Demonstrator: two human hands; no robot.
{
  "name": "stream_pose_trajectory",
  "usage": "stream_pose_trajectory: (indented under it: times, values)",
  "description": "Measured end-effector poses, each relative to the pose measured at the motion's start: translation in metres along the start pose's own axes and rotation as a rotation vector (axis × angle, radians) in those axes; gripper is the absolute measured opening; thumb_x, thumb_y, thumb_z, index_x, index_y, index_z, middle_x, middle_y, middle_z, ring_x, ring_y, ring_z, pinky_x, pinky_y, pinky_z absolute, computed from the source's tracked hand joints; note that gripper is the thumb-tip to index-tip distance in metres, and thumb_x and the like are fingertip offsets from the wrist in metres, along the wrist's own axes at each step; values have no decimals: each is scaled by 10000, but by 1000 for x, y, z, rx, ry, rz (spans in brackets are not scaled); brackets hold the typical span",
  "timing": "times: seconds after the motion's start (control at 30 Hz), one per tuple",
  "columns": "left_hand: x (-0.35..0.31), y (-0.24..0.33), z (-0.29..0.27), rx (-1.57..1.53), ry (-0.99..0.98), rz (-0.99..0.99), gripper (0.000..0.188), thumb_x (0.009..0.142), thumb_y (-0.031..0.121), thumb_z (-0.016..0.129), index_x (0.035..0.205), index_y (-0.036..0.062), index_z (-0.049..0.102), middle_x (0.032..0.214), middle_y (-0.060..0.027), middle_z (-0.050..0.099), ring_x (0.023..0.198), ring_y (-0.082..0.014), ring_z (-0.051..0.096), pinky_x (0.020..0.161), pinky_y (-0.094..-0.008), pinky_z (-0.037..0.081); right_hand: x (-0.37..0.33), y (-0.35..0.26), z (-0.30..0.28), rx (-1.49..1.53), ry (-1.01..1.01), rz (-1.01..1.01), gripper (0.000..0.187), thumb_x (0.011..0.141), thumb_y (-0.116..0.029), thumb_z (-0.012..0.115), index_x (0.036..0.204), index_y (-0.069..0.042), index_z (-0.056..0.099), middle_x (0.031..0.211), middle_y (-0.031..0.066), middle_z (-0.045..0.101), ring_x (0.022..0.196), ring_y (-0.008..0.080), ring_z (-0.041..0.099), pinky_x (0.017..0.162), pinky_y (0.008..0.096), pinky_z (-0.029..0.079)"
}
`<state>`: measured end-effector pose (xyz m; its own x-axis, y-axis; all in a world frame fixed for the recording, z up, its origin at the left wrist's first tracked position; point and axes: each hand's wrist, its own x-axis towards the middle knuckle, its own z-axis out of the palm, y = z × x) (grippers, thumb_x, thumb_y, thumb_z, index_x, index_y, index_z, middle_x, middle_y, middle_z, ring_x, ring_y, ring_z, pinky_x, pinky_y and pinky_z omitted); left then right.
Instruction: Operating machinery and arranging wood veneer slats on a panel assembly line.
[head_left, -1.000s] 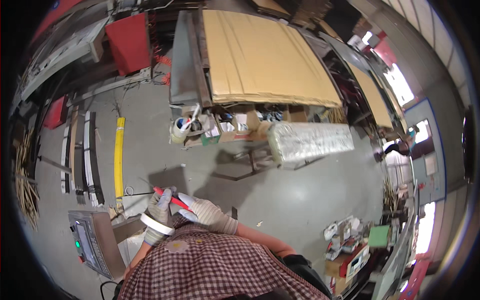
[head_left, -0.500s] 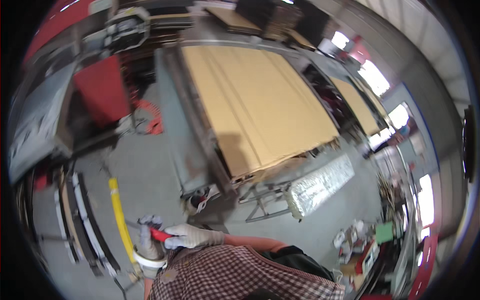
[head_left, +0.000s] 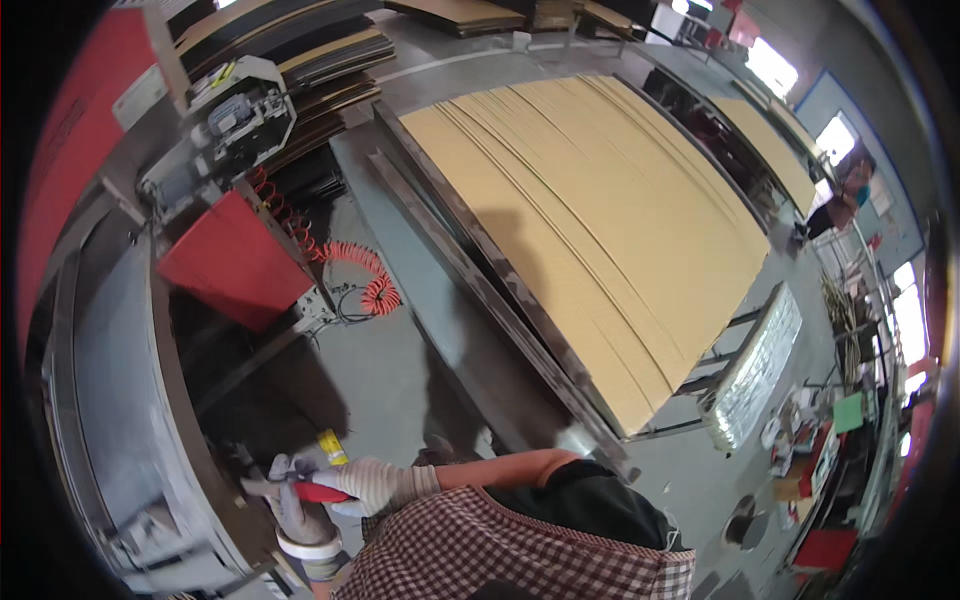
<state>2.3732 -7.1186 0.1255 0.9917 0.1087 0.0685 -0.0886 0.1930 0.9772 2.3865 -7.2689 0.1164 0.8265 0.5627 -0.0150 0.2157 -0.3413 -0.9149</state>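
Gloved in pale fabric, my right hand [head_left: 375, 484] is closed around the red handle of a tool [head_left: 322, 492]. The tool's grey end crosses to my left hand [head_left: 290, 508], also gloved, whose fingers are curled against it. Its exact kind is too small to make out. A white ring [head_left: 308, 548] encircles my left wrist. Both hands are close together in front of the checked apron [head_left: 450, 545], beside the edge of a grey metal machine [head_left: 125, 370]. Behind them a yellow strip [head_left: 331, 446] partly shows.
A large stack of tan sheets [head_left: 600, 230] lies ahead, edged by dark metal rails [head_left: 480, 275]. At left stand a red box [head_left: 235, 260] and a coiled red hose [head_left: 380, 295]. A foil-wrapped slab [head_left: 755, 370] is on the right. Another person [head_left: 840, 205] is far right.
My view has shifted, bringing the grey machine and red box closer on the left. Both hands keep the red-handled tool between them. Most of the yellow strip has gone from sight.
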Motion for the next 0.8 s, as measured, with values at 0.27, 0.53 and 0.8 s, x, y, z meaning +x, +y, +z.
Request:
stream_pose_trajectory:
  times: [0.27, 0.53, 0.8]
  values:
    - [187, -19, -4, -569, -280, -104, 287, 935, 352, 536, 1062, 105, 605, 1035, -39, 609, 1010, -228, 543, 952, -416, 416, 142, 44, -72, 435, 130, -146, 240, 852, -201, 569, 1002, -14, 559, 822, 197, 578, 761, 329, 563, 711, 391, 437]
    - [390, -32, 48, -325, -555, -110, 312, 991, 264, 375, 1102, 12, 523, 978, -93, 584, 931, -223, 564, 862, -388, 461, 260, 71, -147, 464, 621, 29, 283, 915, -159, 562, 1170, -39, 546, 841, 56, 589, 774, 163, 531, 709, 330, 440]
    - [519, -24, 104, -493, -495, -305, 434, 949, 355, 501, 1227, 22, 507, 897, -99, 643, 863, -235, 616, 859, -406, 490, 357, 115, -233, 435, 532, 163, 422, 952, -227, 509, 1332, -50, 454, 958, 63, 610, 833, 102, 533, 780, 269, 459]
